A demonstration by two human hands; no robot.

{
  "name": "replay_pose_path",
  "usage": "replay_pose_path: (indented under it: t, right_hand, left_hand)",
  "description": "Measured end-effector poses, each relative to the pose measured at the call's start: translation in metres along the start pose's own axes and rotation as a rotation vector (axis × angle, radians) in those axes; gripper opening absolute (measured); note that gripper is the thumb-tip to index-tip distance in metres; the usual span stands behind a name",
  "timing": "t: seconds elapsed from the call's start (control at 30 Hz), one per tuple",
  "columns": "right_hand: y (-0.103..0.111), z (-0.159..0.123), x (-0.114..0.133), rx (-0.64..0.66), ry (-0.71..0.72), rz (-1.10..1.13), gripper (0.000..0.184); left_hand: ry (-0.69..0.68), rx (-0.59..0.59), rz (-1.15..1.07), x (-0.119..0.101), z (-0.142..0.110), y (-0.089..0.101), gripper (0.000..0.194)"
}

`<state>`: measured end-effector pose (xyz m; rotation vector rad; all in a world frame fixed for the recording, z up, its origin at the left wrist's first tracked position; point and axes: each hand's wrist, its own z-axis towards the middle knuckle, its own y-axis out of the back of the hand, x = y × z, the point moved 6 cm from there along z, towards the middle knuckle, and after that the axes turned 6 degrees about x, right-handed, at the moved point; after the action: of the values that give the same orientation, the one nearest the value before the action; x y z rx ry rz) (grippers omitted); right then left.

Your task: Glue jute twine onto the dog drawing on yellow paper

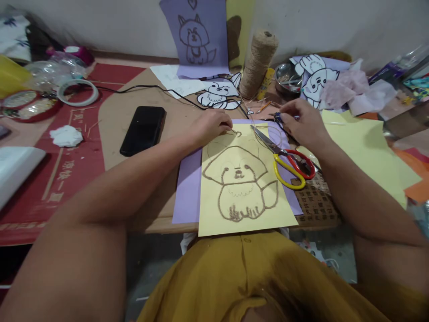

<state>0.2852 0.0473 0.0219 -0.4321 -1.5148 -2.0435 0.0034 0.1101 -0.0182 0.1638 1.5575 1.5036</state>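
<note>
The yellow sheet [241, 194] lies on the bench [117, 114] straight before the person, probably so both hands reach it. At its eleven o'clock, the left hand's [212, 127] narrow grip pinches brown string [238, 133], seemingly steadying it; at one, the right hand [301, 123] grips a small blue object [277, 117], scissors [283, 153] conveniently near at two.

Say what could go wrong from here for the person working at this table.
1. The scissors lie over the yellow sheet's right edge, their points between the left hand and right hand; a careless move might nick paper or finger.
2. The sheet's lower end reaches the table's front edge, by the person's clothing; leaning in could crease it.
3. The phone lies near the left forearm, which might nudge it.
</note>
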Motion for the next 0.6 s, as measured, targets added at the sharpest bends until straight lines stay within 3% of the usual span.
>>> replay_pose_path:
  t: [0.13,0.3,0.43,0.6]
  right_hand:
    - [-0.045,0.020,0.047,0.162,0.139,0.139,0.005]
    - [-0.090,0.043,0.050,0.354,0.113,0.266,0.007]
    - [-0.106,0.045,0.044,0.421,0.078,0.263,0.008]
    - [-0.107,0.043,0.042,0.395,0.037,0.286,0.010]
  left_hand:
    - [-0.045,0.091,0.011,0.006,0.014,-0.001,0.021]
    - [-0.074,0.139,-0.030,0.015,0.026,-0.002,0.023]
    - [-0.081,0.149,-0.085,0.015,0.029,-0.001,0.018]
    - [-0.069,0.156,-0.128,0.012,0.030,-0.001,0.016]
